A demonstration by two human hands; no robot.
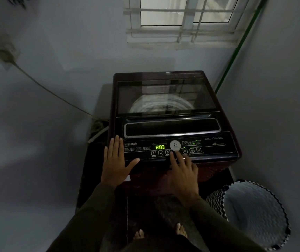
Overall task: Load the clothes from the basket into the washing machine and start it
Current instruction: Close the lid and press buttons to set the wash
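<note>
A barred window [181, 20] sits above the dark washing machine [165, 113], which stands in the corner with its glass lid down and the drum showing through. A zigzag-patterned basket [254, 215] stands on the floor to its right. The left hand [115, 160] lies flat on the panel's corner, holding nothing. The right hand [183, 171], fingers loose, touches beside button 3. The display [160, 147] glows H:03.

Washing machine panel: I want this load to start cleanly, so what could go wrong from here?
1. The right hand has a fingertip beside button 3, just under the round dial; a slip could press the wrong control.
2. The left hand lies flat near the power button; its thumb might knock it.
3. The display reads H:03, perhaps not a running cycle, so check it.
</note>
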